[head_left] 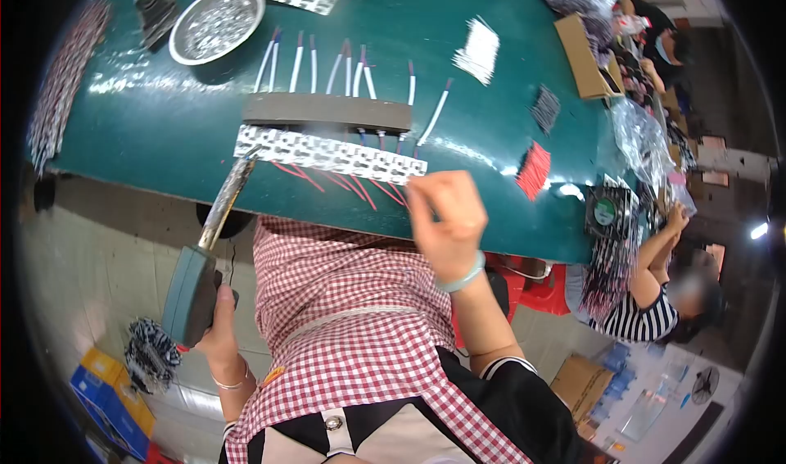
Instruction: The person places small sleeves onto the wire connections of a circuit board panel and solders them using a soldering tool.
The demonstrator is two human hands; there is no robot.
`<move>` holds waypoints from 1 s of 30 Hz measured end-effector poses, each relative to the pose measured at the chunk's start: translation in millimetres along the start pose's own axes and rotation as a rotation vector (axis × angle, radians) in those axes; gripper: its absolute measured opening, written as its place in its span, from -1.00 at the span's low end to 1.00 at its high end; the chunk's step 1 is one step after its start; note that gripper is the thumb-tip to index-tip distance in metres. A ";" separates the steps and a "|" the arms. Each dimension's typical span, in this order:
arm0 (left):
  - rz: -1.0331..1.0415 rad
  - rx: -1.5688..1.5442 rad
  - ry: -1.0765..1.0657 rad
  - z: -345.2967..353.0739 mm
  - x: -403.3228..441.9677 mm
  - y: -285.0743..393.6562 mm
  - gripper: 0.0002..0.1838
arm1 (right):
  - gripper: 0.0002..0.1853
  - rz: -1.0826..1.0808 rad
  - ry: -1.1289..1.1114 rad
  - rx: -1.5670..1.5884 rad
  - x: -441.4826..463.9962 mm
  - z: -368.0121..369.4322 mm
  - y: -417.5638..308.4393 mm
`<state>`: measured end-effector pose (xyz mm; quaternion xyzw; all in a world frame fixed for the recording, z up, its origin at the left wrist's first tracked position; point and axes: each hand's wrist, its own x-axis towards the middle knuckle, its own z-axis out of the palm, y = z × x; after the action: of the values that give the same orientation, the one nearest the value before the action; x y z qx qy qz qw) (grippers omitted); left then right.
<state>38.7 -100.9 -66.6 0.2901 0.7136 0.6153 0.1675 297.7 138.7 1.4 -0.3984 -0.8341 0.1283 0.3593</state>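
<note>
a white patterned strip lies near the front edge of the green table, and it serves here as the clock's centre. at 7 o'clock the left hand is wrapped round the handle of a gun-shaped tool, whose metal shaft points up to 1 o'clock and ends at the strip's left end; whether the tip touches is unclear. at 4 o'clock the right hand is curled and blurred beside the strip's right end, and i cannot tell whether its fingers pinch anything. thin red wires stick out from the strip toward 6 o'clock. just beyond, at 12 o'clock, a dark bar lies across the wires, with white sleeves fanning out past it. farther off, a metal bowl of small shiny pieces stands between 10 and 11, a white bundle at 2, a red bundle at 3, and a long wire bundle between 9 and 10. a co-worker in a striped top sits at 4 o'clock
</note>
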 end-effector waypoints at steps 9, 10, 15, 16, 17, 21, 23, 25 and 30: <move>0.044 0.001 -0.036 2.2 8.7 -6.8 -0.56 | -0.95 0.408 0.291 -0.463 -59.8 -79.8 129.3; -0.024 -0.008 -0.043 1.7 7.2 -0.3 -0.57 | -0.95 0.420 0.307 -0.448 -59.6 -78.5 132.5; -0.029 -0.008 -0.044 -1.6 2.9 3.4 -0.58 | -0.94 0.414 0.289 -0.484 -62.4 -77.7 143.3; -0.009 -0.027 -0.013 3.9 1.9 4.0 -0.57 | -0.94 0.378 0.289 -0.507 -63.6 -77.9 146.3; 0.012 -0.044 0.023 7.2 2.1 5.5 -0.56 | -0.94 0.338 0.287 -0.526 -63.9 -76.5 149.3; -0.008 0.024 -0.026 2.0 4.2 15.9 -0.56 | -0.95 0.362 0.276 -0.511 -68.5 -77.0 160.2; 0.001 0.033 -0.021 2.3 5.6 25.0 -0.56 | -0.94 0.387 0.294 -0.519 -69.9 -78.0 163.0; -0.047 0.035 -0.047 -4.2 4.4 24.0 -0.56 | -0.91 0.380 0.315 -0.643 -63.6 -79.7 152.0; -0.046 -0.041 -0.001 -3.4 5.8 17.3 -0.57 | -0.92 0.379 0.318 -0.161 -8.4 -32.8 60.9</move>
<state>35.8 -98.7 -48.4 0.2702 0.7073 0.6256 0.1878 359.1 169.6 -10.0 -0.5901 -0.6850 0.0624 0.4227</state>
